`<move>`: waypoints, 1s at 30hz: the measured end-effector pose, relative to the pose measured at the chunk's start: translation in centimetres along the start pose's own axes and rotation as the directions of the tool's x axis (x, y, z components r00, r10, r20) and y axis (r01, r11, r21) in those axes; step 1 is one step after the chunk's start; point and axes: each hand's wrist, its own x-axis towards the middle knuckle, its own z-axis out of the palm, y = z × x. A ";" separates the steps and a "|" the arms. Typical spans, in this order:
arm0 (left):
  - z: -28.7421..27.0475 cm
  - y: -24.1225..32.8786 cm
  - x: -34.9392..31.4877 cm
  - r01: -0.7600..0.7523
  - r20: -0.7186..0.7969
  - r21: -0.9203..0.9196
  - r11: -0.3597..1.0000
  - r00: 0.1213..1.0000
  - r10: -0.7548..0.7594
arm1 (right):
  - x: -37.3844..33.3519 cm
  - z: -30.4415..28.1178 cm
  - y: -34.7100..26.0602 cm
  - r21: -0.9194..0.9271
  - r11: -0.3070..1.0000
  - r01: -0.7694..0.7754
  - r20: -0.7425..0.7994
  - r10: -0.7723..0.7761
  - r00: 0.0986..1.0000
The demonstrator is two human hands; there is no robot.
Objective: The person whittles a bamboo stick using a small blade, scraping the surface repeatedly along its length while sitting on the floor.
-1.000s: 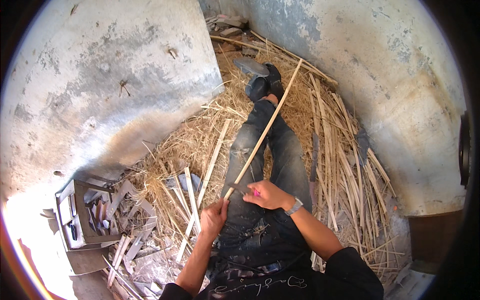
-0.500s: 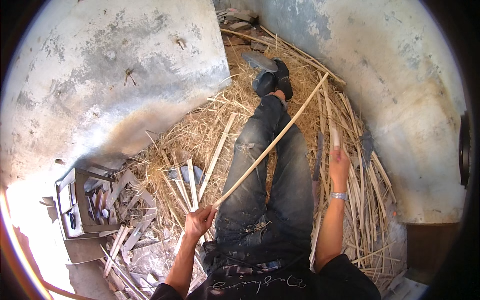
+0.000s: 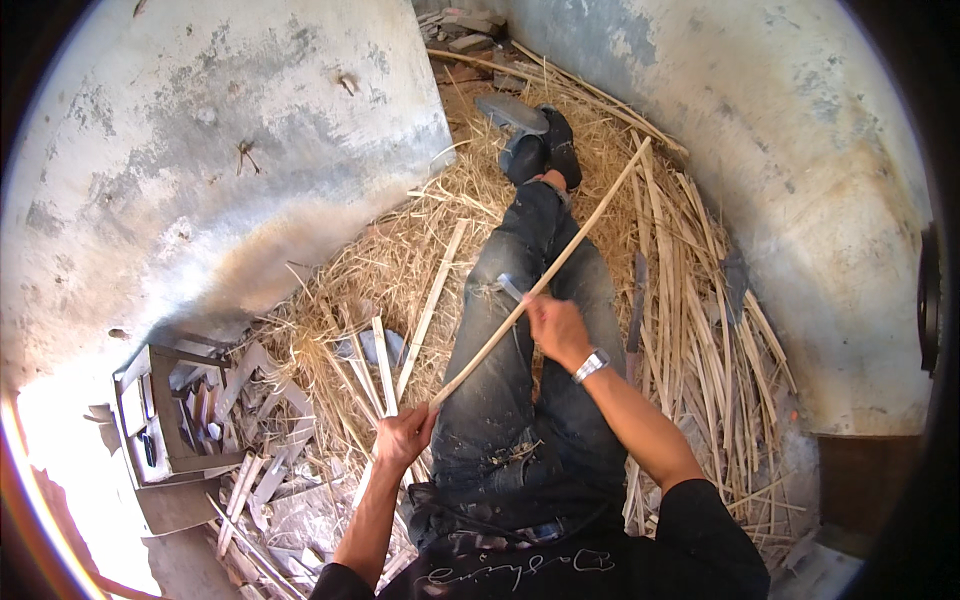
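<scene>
A long, pale wooden strip (image 3: 592, 222) slants across my outstretched legs, its far end up near my feet at the right. My left hand (image 3: 404, 437) is closed around its near end beside my left thigh. Over my knees, my right hand (image 3: 560, 330) is closed on a small flat grey blade (image 3: 511, 288), which lies against the strip about midway along. My fingers hide the handle, and motion blurs this hand a little.
Many long strips (image 3: 715, 370) lie along my right side. Fine shavings (image 3: 385, 250) cover the floor around my legs. Several flat strips (image 3: 432, 310) stand at my left, near a broken wooden frame (image 3: 185, 464). Worn walls (image 3: 300, 110) rise on both sides.
My right hand has moved left from the strips at my right to the middle of the held strip, bringing the blade against it. My left hand keeps its grip.
</scene>
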 end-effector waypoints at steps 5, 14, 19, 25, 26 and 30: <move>0.7 1.7 1.7 0.058 -0.001 -0.190 0.980 0.998 -0.060 | -5.0 1.3 -3.7 0.017 0.999 0.050 0.099 -0.052 0.994; -1.6 1.0 0.0 0.155 0.093 -0.259 0.953 0.986 -0.135 | 3.3 -3.0 2.5 -0.107 0.989 -0.104 -0.196 0.081 0.977; -1.4 0.3 -1.2 0.208 0.134 -0.285 0.936 0.975 -0.176 | 1.9 -1.5 -0.4 -0.113 0.993 -0.025 -0.042 0.020 0.999; -1.1 0.3 -1.5 0.328 0.199 -0.392 0.860 0.942 -0.269 | -4.1 0.0 -3.5 -0.143 0.971 0.192 0.292 -0.144 0.946; -1.3 0.3 -1.5 0.340 0.222 -0.412 0.845 0.937 -0.269 | -3.0 -0.3 -2.6 -0.133 0.978 0.161 0.167 -0.138 0.976; -2.4 0.4 -0.2 0.371 0.314 -0.424 0.826 0.916 -0.250 | 3.9 -3.7 2.3 -0.175 0.981 -0.084 -0.155 0.057 0.986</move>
